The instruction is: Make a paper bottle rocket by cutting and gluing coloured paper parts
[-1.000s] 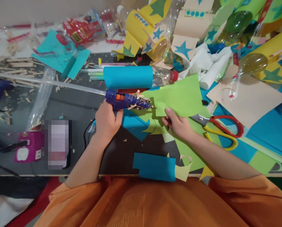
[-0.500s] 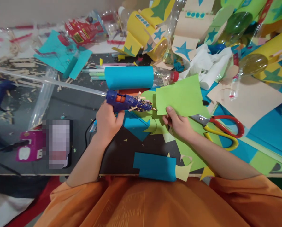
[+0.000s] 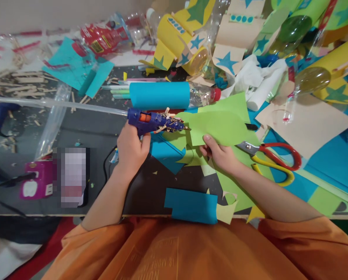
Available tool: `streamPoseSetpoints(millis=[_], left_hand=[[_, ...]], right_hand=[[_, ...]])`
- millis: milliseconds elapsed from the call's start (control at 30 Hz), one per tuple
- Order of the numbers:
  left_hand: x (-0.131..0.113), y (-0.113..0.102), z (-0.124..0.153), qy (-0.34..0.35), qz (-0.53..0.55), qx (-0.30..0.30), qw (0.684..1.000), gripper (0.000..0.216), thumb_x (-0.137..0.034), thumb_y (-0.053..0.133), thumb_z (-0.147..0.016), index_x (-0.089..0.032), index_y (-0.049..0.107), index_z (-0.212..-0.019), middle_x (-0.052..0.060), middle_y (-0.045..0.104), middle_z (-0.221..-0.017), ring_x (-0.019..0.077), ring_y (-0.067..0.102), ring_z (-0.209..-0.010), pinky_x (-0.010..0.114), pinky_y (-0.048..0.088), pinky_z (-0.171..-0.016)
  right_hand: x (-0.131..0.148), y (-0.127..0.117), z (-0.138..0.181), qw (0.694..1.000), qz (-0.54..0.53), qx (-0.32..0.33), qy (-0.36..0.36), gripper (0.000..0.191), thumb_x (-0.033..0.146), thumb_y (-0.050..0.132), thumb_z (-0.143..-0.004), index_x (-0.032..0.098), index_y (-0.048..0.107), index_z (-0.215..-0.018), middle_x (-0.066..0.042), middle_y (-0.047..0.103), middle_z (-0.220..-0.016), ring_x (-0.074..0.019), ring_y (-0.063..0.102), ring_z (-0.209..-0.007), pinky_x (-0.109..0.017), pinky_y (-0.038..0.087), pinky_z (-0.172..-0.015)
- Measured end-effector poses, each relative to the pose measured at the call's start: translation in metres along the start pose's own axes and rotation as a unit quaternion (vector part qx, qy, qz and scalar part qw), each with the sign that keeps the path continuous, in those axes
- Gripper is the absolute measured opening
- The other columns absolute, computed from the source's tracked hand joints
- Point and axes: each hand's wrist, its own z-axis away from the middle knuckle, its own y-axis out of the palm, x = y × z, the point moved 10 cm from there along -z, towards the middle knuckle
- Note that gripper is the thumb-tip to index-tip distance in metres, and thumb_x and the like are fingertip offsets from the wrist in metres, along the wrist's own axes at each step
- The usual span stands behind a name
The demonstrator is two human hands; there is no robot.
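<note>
My left hand is closed round the grip of a blue glue gun with a clear glue stick trailing out to the left. Its nozzle points right and meets the left edge of a green paper sheet. My right hand pinches that sheet at its lower edge, thumb on top. Behind the gun lies a plastic bottle wrapped in blue paper with a red cap.
Red and yellow scissors lie right of my right hand. A blue paper rectangle sits at the table's front edge. Paper-covered bottle rockets, paper scraps and wooden sticks crowd the back. A purple box stands at the left.
The green sheet has tilted flatter and lower in my right hand. The glue gun has shifted slightly up and left, its nozzle still at the sheet's left edge.
</note>
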Motion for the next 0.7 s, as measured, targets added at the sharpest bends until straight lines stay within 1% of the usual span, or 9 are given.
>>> streamPoseSetpoints(millis=[67, 133, 233, 367, 433, 467, 567, 633, 700], left_hand=[[0.002, -0.003, -0.001, -0.014, -0.004, -0.014, 1.000, 0.038, -0.035, 0.054, -0.082, -0.018, 0.057, -0.115, 0.016, 0.069, -0.107, 0.0337, 0.068, -0.104, 0.042, 0.054, -0.088], [0.003, -0.009, -0.002, -0.034, -0.004, -0.034, 0.999, 0.043, -0.040, 0.059, -0.081, -0.019, 0.057, -0.118, 0.015, 0.070, -0.109, 0.0340, 0.068, -0.105, 0.043, 0.055, -0.088], [0.001, -0.016, -0.005, -0.048, 0.028, -0.043, 0.998, 0.051, -0.049, 0.063, -0.079, -0.022, 0.056, -0.122, 0.014, 0.070, -0.112, 0.0330, 0.068, -0.108, 0.043, 0.056, -0.090], [-0.002, -0.020, -0.008, -0.043, 0.076, -0.033, 0.996, 0.038, -0.049, 0.055, -0.085, -0.022, 0.059, -0.111, 0.011, 0.071, -0.103, 0.0302, 0.070, -0.100, 0.042, 0.057, -0.086], [-0.001, -0.015, -0.008, -0.046, 0.098, -0.007, 0.994, 0.035, -0.049, 0.057, -0.082, -0.022, 0.061, -0.104, 0.010, 0.072, -0.096, 0.0295, 0.070, -0.096, 0.041, 0.058, -0.083], [-0.002, -0.010, -0.008, -0.050, 0.121, 0.018, 0.991, 0.033, -0.048, 0.058, -0.080, -0.023, 0.061, -0.100, 0.009, 0.072, -0.092, 0.0283, 0.071, -0.092, 0.040, 0.058, -0.081], [-0.008, 0.004, -0.004, -0.071, 0.221, 0.087, 0.969, 0.023, -0.045, 0.060, -0.077, -0.023, 0.059, -0.083, 0.004, 0.069, -0.072, 0.0233, 0.070, -0.070, 0.037, 0.059, -0.069], [-0.012, 0.006, -0.003, -0.091, 0.287, 0.101, 0.948, 0.022, -0.043, 0.065, -0.073, -0.023, 0.057, -0.075, 0.002, 0.067, -0.064, 0.0205, 0.066, -0.058, 0.035, 0.058, -0.059], [-0.013, 0.005, -0.003, -0.110, 0.343, 0.103, 0.927, 0.023, -0.039, 0.070, -0.068, -0.022, 0.057, -0.075, 0.003, 0.070, -0.068, 0.0189, 0.064, -0.055, 0.032, 0.055, -0.052]], right_hand=[[0.003, 0.001, 0.000, 1.000, 0.003, 0.005, -0.012, 0.072, 0.088, 0.036, -0.081, 0.023, 0.048, -0.051, 0.004, 0.034, -0.045, -0.0096, 0.033, -0.042, -0.026, 0.030, -0.044], [0.008, 0.002, 0.000, 1.000, 0.004, 0.009, -0.026, 0.073, 0.089, 0.037, -0.079, 0.023, 0.047, -0.050, 0.004, 0.034, -0.045, -0.0095, 0.033, -0.042, -0.027, 0.031, -0.045], [0.013, 0.002, 0.000, 1.000, -0.007, 0.004, -0.030, 0.073, 0.090, 0.039, -0.076, 0.023, 0.045, -0.049, 0.005, 0.033, -0.045, -0.0095, 0.031, -0.042, -0.028, 0.031, -0.044], [0.012, -0.003, 0.000, 0.999, -0.034, -0.023, -0.007, 0.071, 0.088, 0.040, -0.078, 0.024, 0.047, -0.049, 0.005, 0.033, -0.044, -0.0105, 0.032, -0.041, -0.028, 0.032, -0.043], [0.014, -0.005, 0.000, 0.999, -0.036, -0.037, -0.010, 0.070, 0.086, 0.041, -0.080, 0.024, 0.048, -0.048, 0.004, 0.033, -0.044, -0.0107, 0.033, -0.042, -0.028, 0.034, -0.045], [0.015, -0.006, 0.000, 0.998, -0.035, -0.042, -0.012, 0.069, 0.085, 0.042, -0.081, 0.024, 0.048, -0.048, 0.004, 0.034, -0.044, -0.0108, 0.034, -0.042, -0.028, 0.034, -0.045], [0.016, -0.008, 0.001, 0.998, -0.030, -0.054, -0.019, 0.069, 0.084, 0.043, -0.081, 0.023, 0.050, -0.047, 0.004, 0.034, -0.044, -0.0108, 0.036, -0.043, -0.028, 0.036, -0.047], [0.014, -0.008, 0.000, 0.998, -0.029, -0.051, -0.014, 0.071, 0.086, 0.043, -0.079, 0.023, 0.051, -0.047, 0.004, 0.035, -0.044, -0.0106, 0.036, -0.043, -0.028, 0.036, -0.047], [0.011, -0.007, 0.000, 0.998, -0.031, -0.045, -0.005, 0.072, 0.089, 0.043, -0.076, 0.023, 0.051, -0.048, 0.004, 0.036, -0.043, -0.0103, 0.036, -0.041, -0.028, 0.036, -0.044]])
